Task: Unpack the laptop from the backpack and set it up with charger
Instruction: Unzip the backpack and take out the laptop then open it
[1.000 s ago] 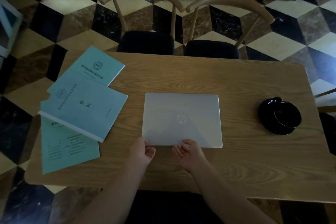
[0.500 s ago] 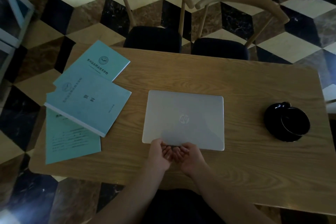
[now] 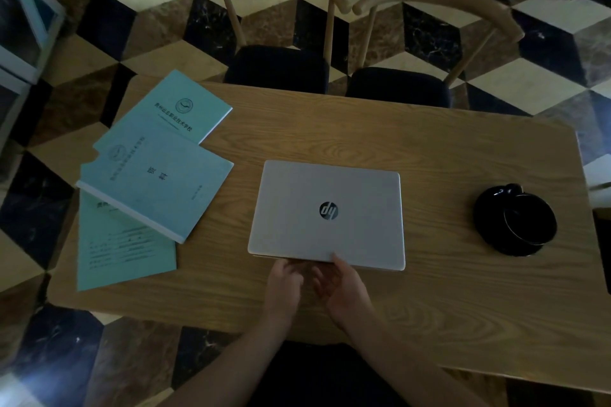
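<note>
- Left hand [image 3: 285, 277] & right hand [image 3: 342, 281]: fingers curled at near edge of closed laptop [image 3: 327, 213], right thumb on lid.
- Desk [image 3: 429, 291]: booklets [image 3: 155, 182] left of hands, black cup [image 3: 515, 220] right.

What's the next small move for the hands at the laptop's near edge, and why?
Probably lift the lid open. The laptop lies closed and flat on the table, and both the left hand and right hand are at the middle of its near edge, the right thumb on top.

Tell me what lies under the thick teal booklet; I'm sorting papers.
Under the thick teal booklet lie two more teal booklets, partly showing. Their covered parts can't be seen.
</note>
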